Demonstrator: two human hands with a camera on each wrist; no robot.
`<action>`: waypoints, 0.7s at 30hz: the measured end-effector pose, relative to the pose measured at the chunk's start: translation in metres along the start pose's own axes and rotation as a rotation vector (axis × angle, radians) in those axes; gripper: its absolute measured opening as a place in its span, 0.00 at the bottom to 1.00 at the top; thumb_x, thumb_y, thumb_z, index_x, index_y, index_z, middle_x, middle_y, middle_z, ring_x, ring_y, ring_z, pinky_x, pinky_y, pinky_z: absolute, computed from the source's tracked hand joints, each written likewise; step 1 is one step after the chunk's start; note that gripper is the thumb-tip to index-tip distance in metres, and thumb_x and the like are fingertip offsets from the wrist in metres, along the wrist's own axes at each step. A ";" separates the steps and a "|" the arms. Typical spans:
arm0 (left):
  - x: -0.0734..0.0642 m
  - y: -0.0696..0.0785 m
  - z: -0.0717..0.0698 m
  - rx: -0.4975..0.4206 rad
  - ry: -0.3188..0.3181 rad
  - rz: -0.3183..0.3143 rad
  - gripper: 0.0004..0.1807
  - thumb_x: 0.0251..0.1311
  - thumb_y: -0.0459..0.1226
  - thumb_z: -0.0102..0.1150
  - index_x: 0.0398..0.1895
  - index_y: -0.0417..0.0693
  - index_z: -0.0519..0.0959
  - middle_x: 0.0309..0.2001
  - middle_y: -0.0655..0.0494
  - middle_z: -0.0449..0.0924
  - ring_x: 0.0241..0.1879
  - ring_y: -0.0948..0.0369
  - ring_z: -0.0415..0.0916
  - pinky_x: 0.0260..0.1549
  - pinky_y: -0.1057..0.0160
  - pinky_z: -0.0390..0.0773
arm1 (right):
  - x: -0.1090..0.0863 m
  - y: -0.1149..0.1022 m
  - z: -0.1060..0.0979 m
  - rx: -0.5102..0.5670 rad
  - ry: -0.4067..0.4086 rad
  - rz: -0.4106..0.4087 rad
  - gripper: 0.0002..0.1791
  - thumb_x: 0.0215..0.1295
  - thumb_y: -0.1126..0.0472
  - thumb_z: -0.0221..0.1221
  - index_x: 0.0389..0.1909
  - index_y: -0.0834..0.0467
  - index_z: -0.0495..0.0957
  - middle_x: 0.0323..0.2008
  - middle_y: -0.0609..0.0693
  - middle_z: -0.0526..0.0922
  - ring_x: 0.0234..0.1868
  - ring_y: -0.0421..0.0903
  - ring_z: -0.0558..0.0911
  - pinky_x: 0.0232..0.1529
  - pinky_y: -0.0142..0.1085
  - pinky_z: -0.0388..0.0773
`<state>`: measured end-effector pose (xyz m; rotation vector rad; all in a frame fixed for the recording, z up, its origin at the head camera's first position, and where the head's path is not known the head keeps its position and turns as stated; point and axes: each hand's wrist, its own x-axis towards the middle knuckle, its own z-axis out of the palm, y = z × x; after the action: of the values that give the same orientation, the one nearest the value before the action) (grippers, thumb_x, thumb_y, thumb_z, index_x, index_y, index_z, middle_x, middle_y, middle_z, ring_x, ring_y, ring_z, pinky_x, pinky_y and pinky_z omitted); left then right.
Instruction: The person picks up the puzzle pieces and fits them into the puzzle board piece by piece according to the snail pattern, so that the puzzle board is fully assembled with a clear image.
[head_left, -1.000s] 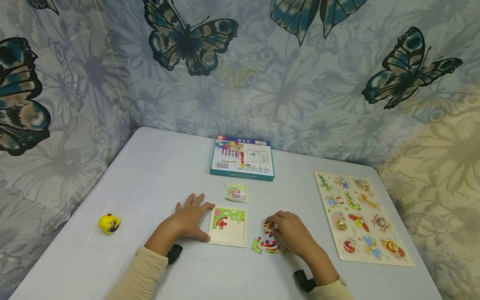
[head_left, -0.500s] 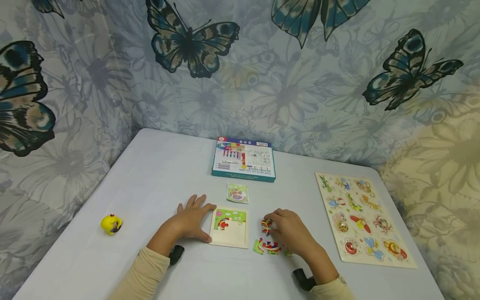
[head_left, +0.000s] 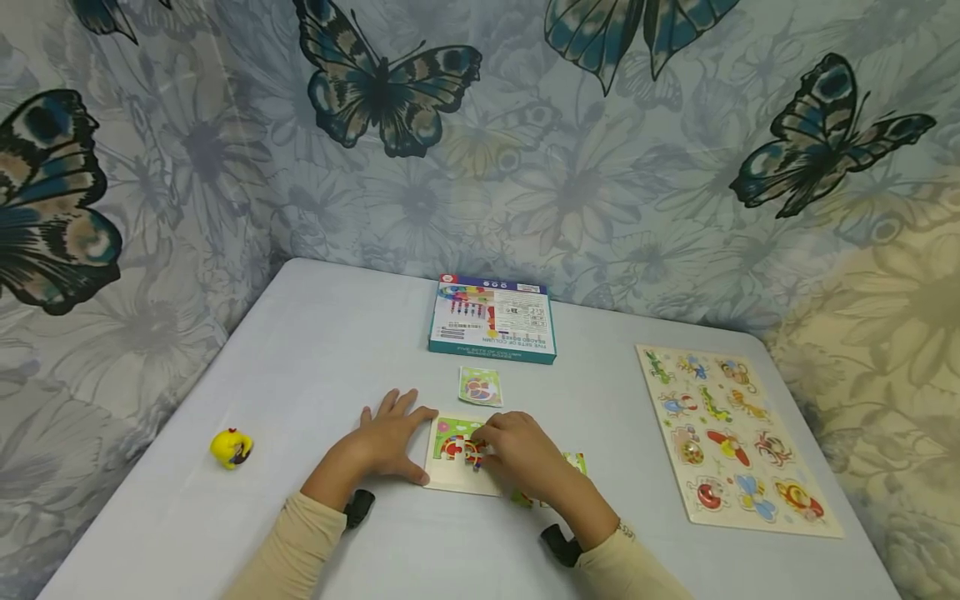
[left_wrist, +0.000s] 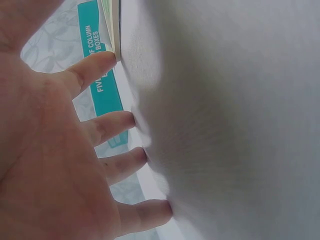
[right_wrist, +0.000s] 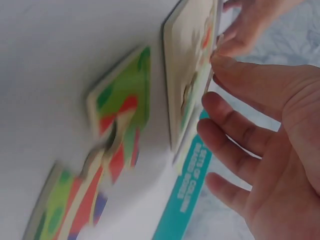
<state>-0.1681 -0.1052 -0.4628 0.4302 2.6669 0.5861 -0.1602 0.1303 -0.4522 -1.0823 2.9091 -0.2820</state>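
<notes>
A small square wooden puzzle board [head_left: 457,479] lies in the middle of the table, partly filled with green and red pieces. My left hand [head_left: 384,443] rests at its left side, fingers spread on the cloth; a fingertip touches the board's edge in the left wrist view. Over the board, my right hand [head_left: 528,454] pinches a red and multicoloured puzzle piece [head_left: 473,454] between thumb and fingertips. Whether that piece touches the board cannot be told. Loose puzzle pieces [right_wrist: 122,95], green and red, lie beside the board, partly hidden by the right forearm in the head view.
Behind the board lies a small picture card [head_left: 480,387], then a flat teal and white box [head_left: 492,321]. A large wooden animal puzzle [head_left: 738,442] lies at right. A yellow toy [head_left: 231,448] sits at far left. Patterned cloth walls stand behind.
My right hand has moved left from the loose pieces to over the board, carrying a puzzle piece. The left hand stays at the board's edge. The head view has shifted slightly.
</notes>
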 end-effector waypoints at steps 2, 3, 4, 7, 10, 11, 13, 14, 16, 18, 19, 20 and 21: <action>0.001 0.000 0.001 0.002 -0.003 0.000 0.50 0.36 0.52 0.80 0.68 0.57 0.67 0.75 0.42 0.50 0.74 0.38 0.40 0.61 0.25 0.47 | 0.004 -0.003 0.001 -0.011 -0.009 -0.003 0.13 0.56 0.58 0.69 0.44 0.51 0.85 0.39 0.44 0.84 0.46 0.45 0.79 0.60 0.45 0.71; 0.001 0.000 0.001 0.002 -0.004 0.001 0.50 0.36 0.52 0.80 0.68 0.57 0.67 0.75 0.42 0.49 0.74 0.38 0.40 0.61 0.25 0.47 | 0.005 -0.004 0.002 -0.019 -0.015 -0.004 0.13 0.57 0.57 0.69 0.44 0.51 0.85 0.39 0.44 0.84 0.46 0.45 0.79 0.61 0.44 0.71; 0.001 0.000 0.001 0.004 -0.005 0.002 0.50 0.36 0.52 0.79 0.68 0.58 0.67 0.75 0.42 0.49 0.74 0.38 0.40 0.61 0.25 0.47 | 0.006 -0.005 0.002 -0.026 -0.019 -0.004 0.13 0.57 0.57 0.69 0.44 0.51 0.85 0.40 0.44 0.84 0.46 0.45 0.79 0.61 0.44 0.71; 0.001 -0.001 0.001 0.005 -0.006 0.007 0.50 0.36 0.53 0.79 0.68 0.58 0.67 0.75 0.41 0.49 0.74 0.38 0.39 0.61 0.25 0.47 | 0.008 -0.006 0.005 -0.046 -0.028 -0.006 0.13 0.58 0.56 0.68 0.44 0.50 0.85 0.40 0.44 0.84 0.46 0.45 0.80 0.61 0.44 0.71; 0.002 -0.001 0.000 0.004 -0.003 0.010 0.50 0.36 0.53 0.79 0.68 0.57 0.67 0.75 0.41 0.49 0.74 0.38 0.39 0.61 0.25 0.47 | 0.009 -0.006 0.006 -0.062 -0.022 -0.010 0.13 0.58 0.56 0.68 0.45 0.50 0.85 0.40 0.44 0.84 0.46 0.45 0.80 0.61 0.44 0.71; 0.002 -0.001 0.000 0.002 -0.002 0.010 0.50 0.36 0.52 0.79 0.68 0.57 0.67 0.75 0.41 0.49 0.74 0.38 0.39 0.61 0.25 0.47 | 0.009 -0.006 0.007 -0.066 -0.017 -0.011 0.13 0.58 0.56 0.69 0.44 0.50 0.85 0.40 0.44 0.84 0.46 0.45 0.80 0.60 0.44 0.71; 0.002 -0.001 0.000 0.001 -0.001 0.010 0.50 0.36 0.52 0.79 0.68 0.57 0.67 0.75 0.41 0.49 0.74 0.38 0.39 0.61 0.25 0.47 | 0.010 -0.006 0.007 -0.074 -0.005 -0.010 0.12 0.57 0.56 0.69 0.44 0.50 0.85 0.39 0.44 0.84 0.46 0.45 0.80 0.60 0.44 0.71; 0.002 -0.001 0.000 0.001 -0.002 0.009 0.50 0.36 0.52 0.80 0.68 0.57 0.67 0.75 0.41 0.49 0.74 0.38 0.39 0.61 0.25 0.47 | 0.010 -0.006 0.008 -0.080 0.000 -0.011 0.12 0.57 0.56 0.69 0.44 0.50 0.85 0.39 0.44 0.84 0.45 0.45 0.80 0.60 0.44 0.71; 0.002 -0.001 0.000 0.004 -0.002 0.008 0.50 0.36 0.52 0.80 0.68 0.58 0.67 0.75 0.42 0.49 0.75 0.38 0.39 0.61 0.25 0.47 | 0.011 -0.006 0.009 -0.091 0.009 -0.012 0.12 0.57 0.56 0.69 0.43 0.50 0.86 0.39 0.44 0.84 0.45 0.45 0.80 0.60 0.44 0.71; 0.003 -0.001 0.001 0.010 -0.003 0.006 0.50 0.36 0.52 0.80 0.68 0.58 0.67 0.75 0.42 0.49 0.75 0.39 0.39 0.61 0.25 0.47 | 0.011 -0.006 0.010 -0.101 0.013 -0.011 0.12 0.57 0.56 0.69 0.43 0.50 0.86 0.39 0.44 0.84 0.45 0.45 0.80 0.60 0.44 0.71; 0.003 -0.002 0.001 0.012 -0.003 0.005 0.50 0.36 0.52 0.79 0.68 0.58 0.67 0.75 0.42 0.49 0.75 0.39 0.39 0.61 0.25 0.48 | 0.011 -0.007 0.011 -0.106 0.014 -0.011 0.13 0.56 0.55 0.69 0.43 0.50 0.86 0.39 0.44 0.84 0.45 0.45 0.80 0.60 0.43 0.71; 0.003 -0.002 0.002 0.013 -0.002 0.004 0.50 0.36 0.53 0.80 0.67 0.59 0.67 0.75 0.42 0.49 0.75 0.39 0.39 0.61 0.25 0.48 | 0.012 -0.007 0.011 -0.110 0.015 -0.010 0.13 0.56 0.55 0.70 0.43 0.50 0.85 0.38 0.44 0.84 0.44 0.45 0.80 0.60 0.43 0.71; 0.004 -0.002 0.002 0.013 -0.002 0.003 0.50 0.35 0.53 0.80 0.67 0.59 0.67 0.75 0.42 0.50 0.75 0.39 0.40 0.61 0.25 0.48 | 0.012 -0.007 0.012 -0.113 0.017 -0.010 0.13 0.56 0.55 0.70 0.43 0.50 0.85 0.38 0.44 0.84 0.44 0.45 0.80 0.60 0.44 0.72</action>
<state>-0.1711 -0.1052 -0.4663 0.4381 2.6705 0.5689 -0.1635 0.1153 -0.4618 -1.1148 2.9677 -0.1287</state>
